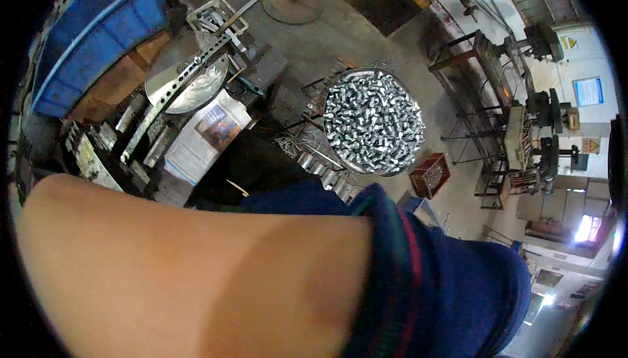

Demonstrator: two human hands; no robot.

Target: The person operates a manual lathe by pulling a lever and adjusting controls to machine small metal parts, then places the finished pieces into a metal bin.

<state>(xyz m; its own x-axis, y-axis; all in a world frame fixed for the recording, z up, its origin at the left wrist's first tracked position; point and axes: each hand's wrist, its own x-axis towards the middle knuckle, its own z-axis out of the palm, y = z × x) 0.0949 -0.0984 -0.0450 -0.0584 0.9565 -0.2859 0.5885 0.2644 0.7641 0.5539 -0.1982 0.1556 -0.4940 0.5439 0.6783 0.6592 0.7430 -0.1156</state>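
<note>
A bare arm [196,273] of mine, very close, crosses the lower part of the head view, with a dark blue sleeve [451,286] at its right end. Neither of my hands shows, and I cannot tell which arm it is. Beyond it, at the left, a perforated metal bar [176,95] lies across a shiny round metal disc [196,89]. A printed paper sheet [208,137] lies beside the disc, near several metal blocks [131,112]. Farther right stands a wide round container heaped with small shiny metal parts [373,119].
A large blue bin [98,44] stands at the far left. Past the round container are a small reddish box of parts [430,175] and a row of dark workbench machines [517,135] along the wall. A dark box [386,3] and a round stand base [292,6] are at the back.
</note>
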